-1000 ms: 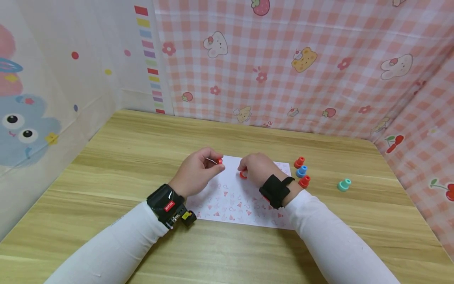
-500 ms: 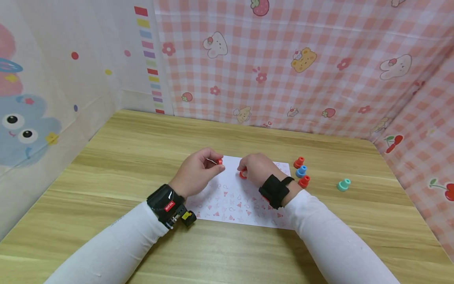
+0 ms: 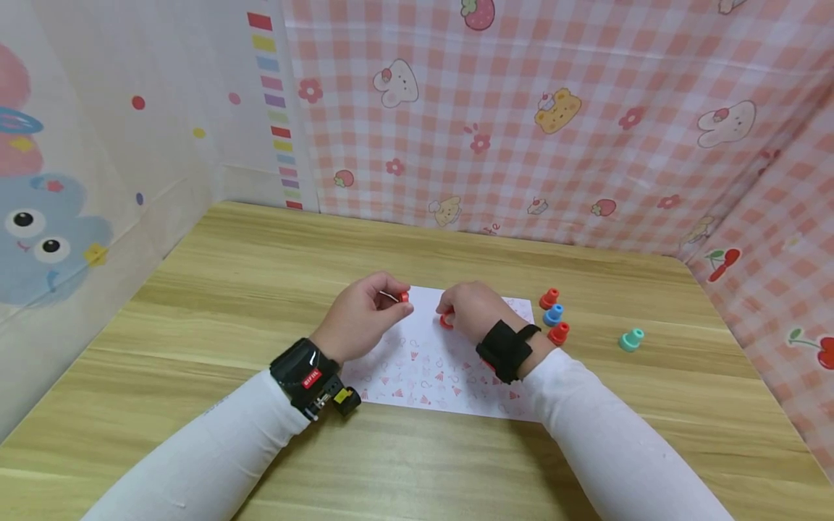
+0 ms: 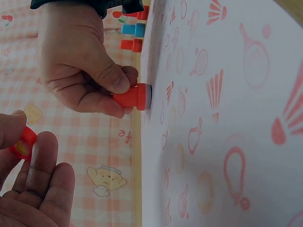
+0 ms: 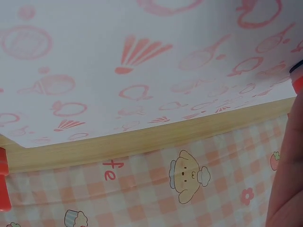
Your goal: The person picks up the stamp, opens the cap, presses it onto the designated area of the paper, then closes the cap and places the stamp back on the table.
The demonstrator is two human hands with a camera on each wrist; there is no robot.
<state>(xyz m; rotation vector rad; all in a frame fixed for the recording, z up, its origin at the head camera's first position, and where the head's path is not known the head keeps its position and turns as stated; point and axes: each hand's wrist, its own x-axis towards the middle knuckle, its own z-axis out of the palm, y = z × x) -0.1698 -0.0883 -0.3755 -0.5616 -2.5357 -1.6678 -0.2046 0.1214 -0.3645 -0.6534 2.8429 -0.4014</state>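
My left hand (image 3: 358, 318) holds a small red cap (image 4: 27, 138) between thumb and fingers above the left side of a white sheet of paper (image 3: 426, 373). The inside of the cap looks yellowish in the left wrist view. My right hand (image 3: 478, 311) pinches a red toy stamp (image 4: 135, 97) by its handle, with the stamp's face right at the sheet near its far edge. From the head, the fingers cover most of this stamp. Red and pink prints of shuttlecocks, rackets and rounded outlines are scattered over the sheet.
Right of the sheet stand a red stamp (image 3: 549, 298), a blue stamp (image 3: 553, 315) and another red one in a row. A teal stamp (image 3: 631, 340) is farther right on the wooden table (image 3: 260, 260). Patterned cloth (image 3: 443, 137) hangs behind the table and at both sides.
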